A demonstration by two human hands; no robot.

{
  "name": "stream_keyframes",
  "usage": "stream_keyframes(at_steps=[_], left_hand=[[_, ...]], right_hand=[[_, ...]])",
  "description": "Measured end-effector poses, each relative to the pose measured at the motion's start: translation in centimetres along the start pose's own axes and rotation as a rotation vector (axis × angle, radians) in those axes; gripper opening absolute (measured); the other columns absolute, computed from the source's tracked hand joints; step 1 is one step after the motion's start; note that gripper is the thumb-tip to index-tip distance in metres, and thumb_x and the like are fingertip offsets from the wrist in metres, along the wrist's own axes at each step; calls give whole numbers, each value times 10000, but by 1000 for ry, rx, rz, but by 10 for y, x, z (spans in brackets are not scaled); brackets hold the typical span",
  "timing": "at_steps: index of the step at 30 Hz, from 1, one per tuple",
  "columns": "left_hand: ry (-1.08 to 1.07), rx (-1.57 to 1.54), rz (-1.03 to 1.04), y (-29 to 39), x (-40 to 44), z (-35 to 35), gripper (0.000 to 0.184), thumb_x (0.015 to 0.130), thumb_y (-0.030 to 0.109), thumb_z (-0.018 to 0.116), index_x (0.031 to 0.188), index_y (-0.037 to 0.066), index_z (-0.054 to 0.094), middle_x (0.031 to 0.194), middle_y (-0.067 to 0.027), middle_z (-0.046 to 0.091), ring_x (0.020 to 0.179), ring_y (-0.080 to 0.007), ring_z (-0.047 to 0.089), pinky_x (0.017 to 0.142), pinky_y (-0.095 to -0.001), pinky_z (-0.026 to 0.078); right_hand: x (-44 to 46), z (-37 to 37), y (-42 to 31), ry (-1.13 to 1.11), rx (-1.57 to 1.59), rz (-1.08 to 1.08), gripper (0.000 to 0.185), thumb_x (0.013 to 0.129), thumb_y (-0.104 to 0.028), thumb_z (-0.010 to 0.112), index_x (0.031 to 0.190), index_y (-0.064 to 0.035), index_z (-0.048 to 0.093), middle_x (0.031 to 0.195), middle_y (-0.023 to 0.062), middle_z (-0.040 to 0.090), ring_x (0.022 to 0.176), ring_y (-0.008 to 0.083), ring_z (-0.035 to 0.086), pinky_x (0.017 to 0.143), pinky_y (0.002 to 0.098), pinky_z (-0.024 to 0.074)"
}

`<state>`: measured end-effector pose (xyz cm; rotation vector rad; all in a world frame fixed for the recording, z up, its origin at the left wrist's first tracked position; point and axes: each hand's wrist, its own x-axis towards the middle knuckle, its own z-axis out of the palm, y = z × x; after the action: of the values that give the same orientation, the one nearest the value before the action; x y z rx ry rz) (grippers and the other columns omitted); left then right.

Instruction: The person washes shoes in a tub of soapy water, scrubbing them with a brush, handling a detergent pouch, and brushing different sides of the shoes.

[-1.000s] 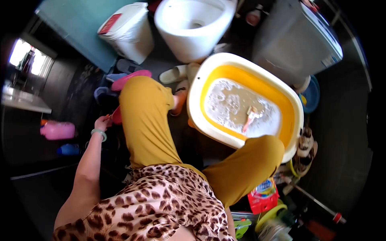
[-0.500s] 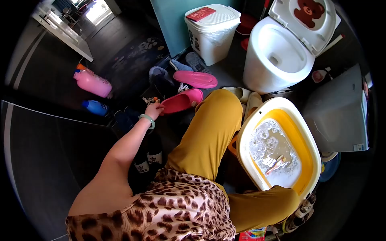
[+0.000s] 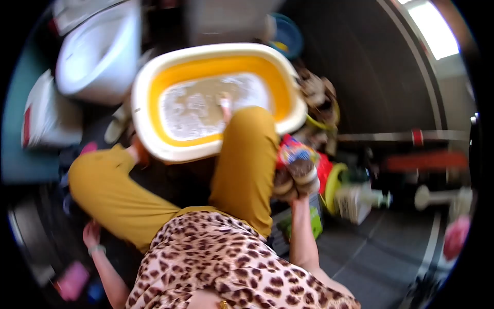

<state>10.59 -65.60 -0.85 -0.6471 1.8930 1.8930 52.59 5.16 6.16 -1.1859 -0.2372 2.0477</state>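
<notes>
A dark room with a dark grey tiled floor [image 3: 360, 247], crossed by thin joints and, toward its right edge, a pale straight strip [image 3: 431, 244]. A flat teal panel [image 3: 13, 129] rises along the floor's left edge. Near the far left corner stands a rounded, glossy white toilet [image 3: 116, 72] with an open bowl. A boxy grey unit [image 3: 226, 20], blurred, stands at the far edge. On the far right is a smooth, near-black wall [image 3: 360, 72] with a light grey stripe [image 3: 411, 46]. Beyond it, a window-like bright white opening [image 3: 437, 31] glows above a paler, beige-grey wall section [image 3: 453, 77].
</notes>
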Motion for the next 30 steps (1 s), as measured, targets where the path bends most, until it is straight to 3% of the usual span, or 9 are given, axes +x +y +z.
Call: stream_keyframes(at_steps=[5,10,12,14,15,19,22,24,30], left_hand=[[186,193,43,115,-20,62,426,880,334,504,1234,99,473,1181,-99,563,1103,-234,515,949,-371,324],[35,214,587,268,-54,150,409,907,312,482,1259,104,465,1202,-69,546,1125,-182,497,968,-321,317],[-96,245,764,314,-84,229,383,916,279,470,1241,78,474,1178,-81,552,1111,-180,505,964,-314,336],[-268,268,853,343,-122,302,357,925,245,459,1224,51,482,1154,-94,558,1097,-178,513,961,-307,354],[-374,287,852,347,-140,336,345,929,229,453,1215,38,486,1142,-100,561,1090,-177,517,960,-304,363],[-791,342,725,319,-203,452,346,902,286,505,1153,49,521,1034,-63,602,989,-133,545,871,-266,394],[-1205,146,269,275,-205,515,514,869,344,533,1294,91,391,1116,-80,581,1047,-165,535,889,-314,401],[-1309,125,168,241,-197,539,693,834,525,512,1371,153,279,1267,-73,476,1169,-188,444,923,-375,373],[-1222,-749,-123,135,-178,531,668,890,558,330,1358,81,309,1343,-91,401,1218,-233,401,1041,-387,295]], right_hand=[[-45,26,-36,-129,55,-136,391,893,-306,505,1213,-83,489,1248,84,509,1132,212,497,979,387,394],[-51,73,-88,-286,-120,-410,393,919,-303,459,1220,-51,474,1198,89,537,1059,193,538,918,363,439],[-39,107,-111,-310,-409,-594,388,901,-208,474,1207,31,467,1129,112,563,976,203,570,860,332,462],[-51,159,-137,-351,-729,-671,461,693,51,421,1137,40,544,1014,98,610,879,178,587,797,285,467],[-52,183,-141,-404,-804,-745,461,703,50,436,1151,25,544,1015,94,614,876,168,586,796,271,459],[-83,282,-121,-473,-1260,-1099,414,761,3,518,1167,-66,560,984,91,645,866,108,582,778,225,441],[-103,337,-84,-519,-1574,-1423,445,728,40,570,1147,-109,572,974,110,640,878,203,621,769,280,468],[-101,363,-53,-645,-1605,-1508,425,708,-50,614,1122,-123,552,947,158,621,907,329,586,780,379,474],[-88,364,54,-1007,-1643,-1418,464,677,-32,590,1132,-83,514,869,138,611,830,308,594,728,384,481]])
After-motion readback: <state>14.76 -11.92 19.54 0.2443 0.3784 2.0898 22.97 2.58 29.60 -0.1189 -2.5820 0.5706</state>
